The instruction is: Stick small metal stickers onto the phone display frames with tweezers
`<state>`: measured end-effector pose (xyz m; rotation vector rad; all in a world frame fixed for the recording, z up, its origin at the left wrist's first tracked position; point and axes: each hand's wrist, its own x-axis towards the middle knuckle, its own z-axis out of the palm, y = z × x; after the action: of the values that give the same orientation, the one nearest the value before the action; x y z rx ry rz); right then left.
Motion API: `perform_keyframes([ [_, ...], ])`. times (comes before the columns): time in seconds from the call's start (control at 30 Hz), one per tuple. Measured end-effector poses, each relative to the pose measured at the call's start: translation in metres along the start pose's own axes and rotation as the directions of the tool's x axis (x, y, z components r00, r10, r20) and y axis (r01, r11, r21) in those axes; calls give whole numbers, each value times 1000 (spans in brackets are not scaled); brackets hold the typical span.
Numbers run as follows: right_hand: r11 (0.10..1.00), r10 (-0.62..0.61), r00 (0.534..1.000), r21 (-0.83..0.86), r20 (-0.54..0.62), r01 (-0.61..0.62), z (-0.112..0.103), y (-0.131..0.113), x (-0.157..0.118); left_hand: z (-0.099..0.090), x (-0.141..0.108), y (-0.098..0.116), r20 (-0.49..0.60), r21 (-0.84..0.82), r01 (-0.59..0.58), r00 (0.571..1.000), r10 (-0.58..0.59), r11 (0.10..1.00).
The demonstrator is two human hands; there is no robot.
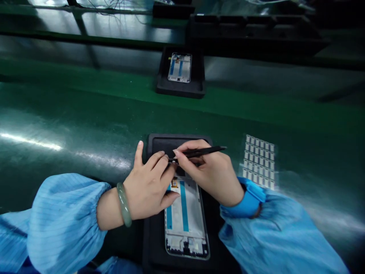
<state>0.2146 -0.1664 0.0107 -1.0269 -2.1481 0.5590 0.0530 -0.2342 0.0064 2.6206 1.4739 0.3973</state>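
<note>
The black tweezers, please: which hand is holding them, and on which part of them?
The right hand holds the black tweezers around their middle, between the fingers, and the rear end sticks out free.

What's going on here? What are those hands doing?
A person is working at a green bench. Their right hand holds black tweezers, with the tips at a tiny piece. Their left hand, wearing a green bangle, lies over the end of a phone frame on a black tray. A sheet of small labels lies nearby.
</note>
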Motion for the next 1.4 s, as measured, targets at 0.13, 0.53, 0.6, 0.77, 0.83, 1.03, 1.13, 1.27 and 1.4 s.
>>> perform_keyframes([
  [0.13, 1000, 21, 1000, -22, -16, -22, -5, 3, -2, 0, -1, -1, -3, -1, 3, 1000, -3, 1000],
  [0.53, 993, -66, 997, -95, 50, 71, -6, -1, 0, 1, -2, 0, -6, -10, 4, 1000, -5, 1000],
  [0.6, 991, -90, 992, -96, 87, 98, -6, -4, 0, 2, -2, 0, -12, -11, 5, 1000, -5, 1000],
  [0.77, 992, -81, 986, -83, 144, 93, -6, -6, 0, 0, -1, -1, -5, -46, 15, 1000, -15, 999],
  [0.83, 996, -61, 995, -59, 84, 66, -6, -4, 0, -1, 0, -1, -1, -60, 14, 1000, -14, 998],
  [1.03, 1000, 21, 996, 23, -82, -19, -14, 5, -1, -4, 1, -5, 22, 28, 12, 1000, -13, 1000],
  [1.13, 971, 218, 890, 181, -400, -156, -31, 5, 4, -1, 10, 1, -6, 129, -5, 1000, 6, 992],
  [1.27, 970, 231, 740, 205, -632, -128, -58, -1, 6, 15, 41, 35, -34, 113, -123, 991, 128, 986],
  [1.4, 981, 172, 715, 49, -677, -190, -75, -2, -8, 37, 82, 71, 130, 205, -23, 991, -4, 978],
])
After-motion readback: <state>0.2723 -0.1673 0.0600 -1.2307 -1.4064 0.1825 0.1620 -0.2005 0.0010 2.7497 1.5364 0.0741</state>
